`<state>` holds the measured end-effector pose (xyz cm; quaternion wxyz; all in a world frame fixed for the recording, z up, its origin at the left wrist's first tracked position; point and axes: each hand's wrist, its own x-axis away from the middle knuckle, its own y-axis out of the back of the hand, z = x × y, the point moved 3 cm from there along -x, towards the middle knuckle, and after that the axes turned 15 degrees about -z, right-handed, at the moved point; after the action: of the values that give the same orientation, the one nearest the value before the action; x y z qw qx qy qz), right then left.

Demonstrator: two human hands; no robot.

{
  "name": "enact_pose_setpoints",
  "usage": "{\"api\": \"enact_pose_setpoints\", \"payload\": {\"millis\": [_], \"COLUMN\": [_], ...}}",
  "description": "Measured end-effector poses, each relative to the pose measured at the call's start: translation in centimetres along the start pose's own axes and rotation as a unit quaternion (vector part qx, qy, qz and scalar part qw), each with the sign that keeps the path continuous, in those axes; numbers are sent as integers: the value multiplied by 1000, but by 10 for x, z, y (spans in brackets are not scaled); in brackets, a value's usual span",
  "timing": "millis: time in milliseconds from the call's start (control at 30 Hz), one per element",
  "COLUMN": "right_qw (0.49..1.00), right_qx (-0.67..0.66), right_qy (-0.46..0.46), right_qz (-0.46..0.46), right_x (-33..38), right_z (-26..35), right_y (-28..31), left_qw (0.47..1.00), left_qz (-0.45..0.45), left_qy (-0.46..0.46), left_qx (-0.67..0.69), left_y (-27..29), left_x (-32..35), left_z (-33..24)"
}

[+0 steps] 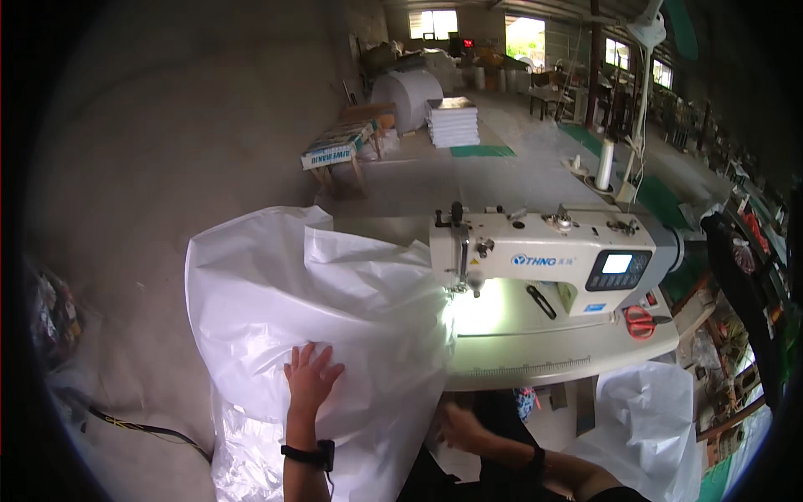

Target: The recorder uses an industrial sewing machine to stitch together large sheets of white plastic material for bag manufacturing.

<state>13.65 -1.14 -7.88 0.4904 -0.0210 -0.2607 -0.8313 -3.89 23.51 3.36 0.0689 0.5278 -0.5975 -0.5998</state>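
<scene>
Left hand (311, 376) lies flat, fingers spread wide, palm pressed onto the big white plastic sheet (318, 309), pinching nothing, just pinning the billowing bulk down so it stays gathered beside the machine; black wristband sits at its 6 o'clock. Right hand (462, 427) is low, under the table edge at the sheet's 5 o'clock, blurred and partly behind the sheet's hanging edge, so I cannot tell whether it is closed on the material or only touching it; judging by position it supports the lower edge from beneath. The sheet piles up to the left of the sewing machine (552, 255), its right edge reaching the needle area (465, 289) at 3 o'clock from the left hand, lit bright by the machine's lamp, probably why the bulk is kept left and only the edge is fed in. Excess sheet drapes off the table toward the floor at 7 o'clock. Sewing table (585, 351) carries a ruler strip along its front edge; red-handled scissors (640, 322) lie at the machine's 4 o'clock, within reach, a black tool (541, 301) lies under the machine arm. Thread cone (605, 163) stands behind at 1 o'clock. More white material (657, 418) hangs at the table's 5 o'clock. Far back at 12 o'clock a large white roll (410, 96) and a stack of white sheets (452, 121) sit on the floor
</scene>
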Motion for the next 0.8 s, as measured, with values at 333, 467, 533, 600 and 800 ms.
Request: {"api": "enact_pose_setpoints", "payload": {"millis": [333,467,533,600,800], "right_qw": [949,942,941,941,942], "right_qx": [260,279,281,280,279], "right_qy": [99,88,85,85,80], "right_qz": [-148,-162,-166,-171,-171], "right_x": [-145,-155,-159,-164,-175], "right_z": [27,56,62,64,65], "right_y": [-35,-26,-26,-28,-35], "left_qw": [959,932,919,936,984], "left_qz": [214,302,304,240,-64], "left_qy": [-185,-92,-68,-55,-112], "left_qx": [19,179,241,253,119], "left_y": [-87,-99,-85,-56,53], "left_x": [-134,-156,-156,-153,-104], "left_z": [27,38,36,32,17]}}
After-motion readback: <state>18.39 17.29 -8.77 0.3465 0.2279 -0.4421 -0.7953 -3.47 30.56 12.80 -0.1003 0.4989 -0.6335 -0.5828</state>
